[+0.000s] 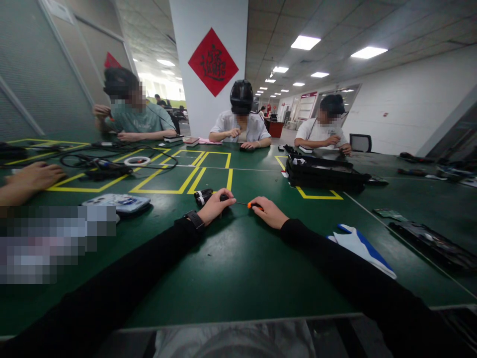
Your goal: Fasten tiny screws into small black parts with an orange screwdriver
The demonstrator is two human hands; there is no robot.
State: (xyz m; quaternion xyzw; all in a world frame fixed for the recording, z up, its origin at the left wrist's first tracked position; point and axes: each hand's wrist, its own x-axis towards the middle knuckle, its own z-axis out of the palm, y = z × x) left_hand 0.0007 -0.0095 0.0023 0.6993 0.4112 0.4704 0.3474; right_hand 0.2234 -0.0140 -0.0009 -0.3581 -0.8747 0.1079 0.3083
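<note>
Screwdriver (250, 205) in right hand (270, 212), gripping it pointed left; pinching a small dark part (223, 197) in left hand (216, 207), apparently steadying it against the push.

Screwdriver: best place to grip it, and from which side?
By the orange-and-black handle, probably from the right, where the right hand holds it. The handle is the thicker end and lies on that side; the thin shaft points left toward a small dark part in the left hand, so that end is better left free.
</note>
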